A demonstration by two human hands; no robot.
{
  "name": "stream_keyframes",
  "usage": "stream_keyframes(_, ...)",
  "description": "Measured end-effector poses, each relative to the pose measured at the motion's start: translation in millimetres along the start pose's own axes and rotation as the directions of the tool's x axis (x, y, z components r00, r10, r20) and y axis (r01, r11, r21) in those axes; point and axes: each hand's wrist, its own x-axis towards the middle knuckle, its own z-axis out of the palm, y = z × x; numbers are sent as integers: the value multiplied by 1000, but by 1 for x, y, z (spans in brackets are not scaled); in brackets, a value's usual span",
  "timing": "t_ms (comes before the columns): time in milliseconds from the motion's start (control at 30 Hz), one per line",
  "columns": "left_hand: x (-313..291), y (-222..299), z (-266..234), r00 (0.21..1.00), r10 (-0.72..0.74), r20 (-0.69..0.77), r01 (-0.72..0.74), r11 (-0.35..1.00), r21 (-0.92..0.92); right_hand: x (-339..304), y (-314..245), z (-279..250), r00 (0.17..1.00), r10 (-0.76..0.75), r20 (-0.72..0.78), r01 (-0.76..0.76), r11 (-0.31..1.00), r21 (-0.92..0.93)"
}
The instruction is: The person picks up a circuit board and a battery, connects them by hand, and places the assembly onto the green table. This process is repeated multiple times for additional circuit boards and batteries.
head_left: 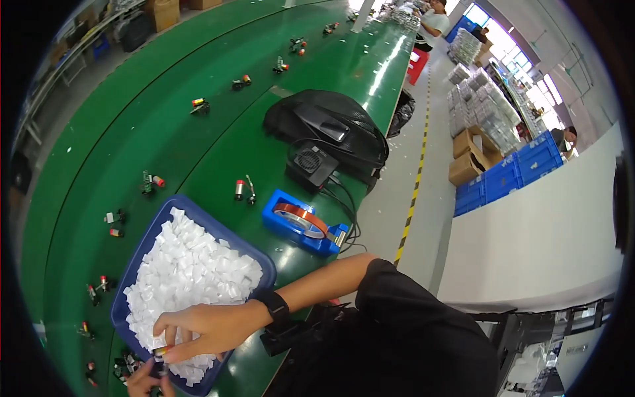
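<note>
Over the near edge of a dark blue tray (254,253), my right hand (215,327) pinches a small battery-like cylinder (161,351) with red and yellow bands. My left hand (147,382), partly cut off by the lower edge, grips the dark end of the same small part between its fingers. Much of that part is hidden by fingers. Small white film-like pieces (192,258) fill the tray. Beyond its far side stands a red-and-silver cylinder (239,190) with a small board (251,190) beside it.
A blue tape dispenser (301,225) with orange tape, a black fan-vented box (311,165) with cables and a black bag (311,119) stand beyond the tray. Several cylinder-and-board assemblies line the green belt (132,142). Blue crates (503,178) and people are across the aisle.
</note>
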Motion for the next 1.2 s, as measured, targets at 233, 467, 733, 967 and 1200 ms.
stream_keyframes(233,17,9,31,919,391,-55,-381,914,139,3,4,-9,997,28,67,-32,997,72)
stream_keyframes(467,11,22,46,899,431,-79,-400,881,253,9,13,-11,871,-464,-162,332,798,-502)
stream_keyframes(733,13,10,48,916,-282,284,383,823,-420,2,10,-6,840,-542,13,380,572,-727)
stream_keyframes(967,3,3,68,925,-325,197,377,849,-369,3,16,-11,855,-517,42,367,546,-753)
stream_keyframes(1200,-5,-10,73,895,-278,350,431,331,-840,4,6,-10,802,-588,109,480,524,-703)
